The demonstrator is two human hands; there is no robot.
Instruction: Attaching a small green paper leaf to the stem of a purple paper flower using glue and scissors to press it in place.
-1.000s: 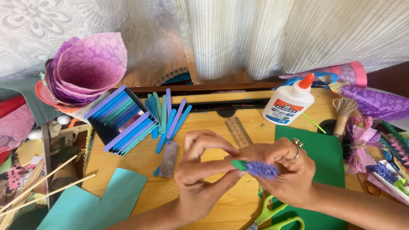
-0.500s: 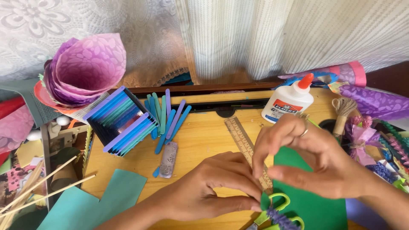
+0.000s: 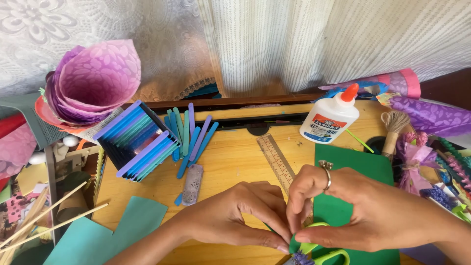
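Both hands are low at the front edge of the desk (image 3: 230, 162) now, vs. a sec ago when they were raised mid-desk, pinching a small purple-tufted piece w/ a green stem. Left hand (image 3: 230, 218) lies palm-down, fingers curled in, tips pressed together w/ the right's; right hand (image 3: 365, 211), ring on one finger, arches over, fingers closed in a pinch at the same spot. What they grip is mostly hidden, but a bit of the purple tuft (image 3: 302, 258) shows at the bottom edge just under the fingertips, beside a sliver of green, so the piece has come down w/ the hands and is prob. pinched by both. It sits right on top of the green-handled scissors (image 3: 321, 255), which lie on the green paper sheet (image 3: 351, 167). Judging by that, the work has shifted from shaping in the air to pressing or rolling the piece against the desk, close to the cutting tool. Around: a metal ruler (image 3: 275, 159) running diag. just behind the hands, white glue bottle w/ orange cap (image 3: 336, 118) further back, blue & purple craft sticks (image 3: 189, 137) beside a stacked stick box (image 3: 137, 140), purple paper cone (image 3: 95, 78) back left, teal paper (image 3: 113, 230) and wooden skewers (image 3: 49, 216) front left, twine bundle (image 3: 392, 127) at right.
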